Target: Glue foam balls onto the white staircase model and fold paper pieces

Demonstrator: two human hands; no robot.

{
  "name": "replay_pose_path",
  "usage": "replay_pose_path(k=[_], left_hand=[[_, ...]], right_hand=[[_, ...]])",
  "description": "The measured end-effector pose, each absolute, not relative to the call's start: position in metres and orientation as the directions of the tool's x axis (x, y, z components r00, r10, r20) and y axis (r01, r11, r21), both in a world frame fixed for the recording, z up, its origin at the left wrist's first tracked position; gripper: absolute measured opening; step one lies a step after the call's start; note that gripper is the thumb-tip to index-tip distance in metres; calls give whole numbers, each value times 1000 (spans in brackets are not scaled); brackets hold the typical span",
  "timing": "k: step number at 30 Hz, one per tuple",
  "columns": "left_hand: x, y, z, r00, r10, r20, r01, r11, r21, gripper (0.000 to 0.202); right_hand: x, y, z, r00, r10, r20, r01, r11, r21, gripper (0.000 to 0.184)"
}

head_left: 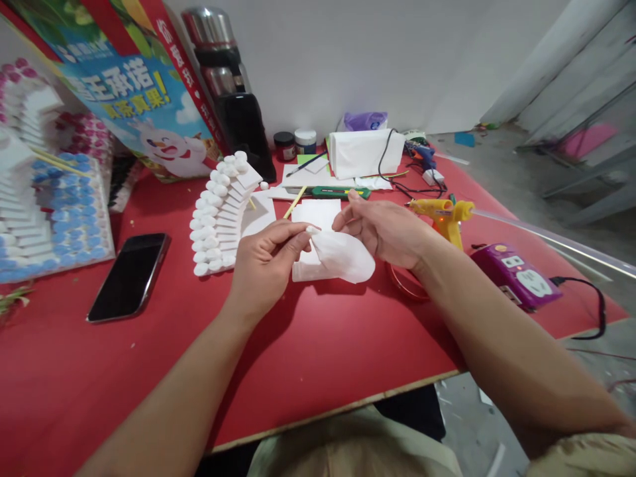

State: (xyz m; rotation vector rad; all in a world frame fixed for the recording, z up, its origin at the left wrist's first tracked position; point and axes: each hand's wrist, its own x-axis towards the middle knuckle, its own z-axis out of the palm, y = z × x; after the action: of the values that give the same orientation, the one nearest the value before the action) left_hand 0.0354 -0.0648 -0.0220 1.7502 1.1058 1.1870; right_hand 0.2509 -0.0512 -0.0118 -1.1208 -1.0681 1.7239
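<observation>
A thin white sheet of tissue point(348, 255), gathered to a twisted point at its left end, hangs over the front of the red table. My left hand point(268, 262) pinches that point between thumb and fingers. Just right of it, my right hand point(385, 228) has loosely curled fingers, apart from one another, close to the tissue's upper edge; whether a fingertip touches it I cannot tell. Beneath the tissue lies a stack of white sheets point(318, 211). Left of the hands, a curved white stepped model point(221, 222) is edged with small white rounded pieces.
A yellow glue gun point(444, 213) with a long clear stick and a purple power socket point(517, 275) are at right. Behind are a green cutter point(340, 193), jars point(305, 142) and a folded white pack point(365, 154). A phone point(130, 277) and blue-trimmed model point(79, 218) lie left.
</observation>
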Motion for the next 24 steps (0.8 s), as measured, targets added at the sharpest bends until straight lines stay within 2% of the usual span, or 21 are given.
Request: replay_pose_path(k=[2,4,7,14,18,24], left_hand=[[35,-65,-19,220,923,316,209,-361,909,14],[36,-66,-16,235,914,331,197,-379,904,16],[35,-67,-15,267,896,356,200,-412,889,17],[34,-63,-20,261,830,492,235,-549,802,15],[35,-64,-23,248,827,505,267,-559,785,16],[35,-65,-25,234,868,438,268,-491,829,17]], right_hand=[[250,-49,-16,-467,808,-359,-271,-518,-812,36],[243,-51,-20,-617,709,-342,-323,-624,-711,31],[231,-57,-22,-701,657,-277,-341,-650,-679,24],[232,-56,-21,-776,605,-177,-382,-675,-631,30],[230,-55,-23,-751,636,-179,-400,-653,-643,33],[229,-60,-23,-603,777,-180,-363,-468,-806,21]])
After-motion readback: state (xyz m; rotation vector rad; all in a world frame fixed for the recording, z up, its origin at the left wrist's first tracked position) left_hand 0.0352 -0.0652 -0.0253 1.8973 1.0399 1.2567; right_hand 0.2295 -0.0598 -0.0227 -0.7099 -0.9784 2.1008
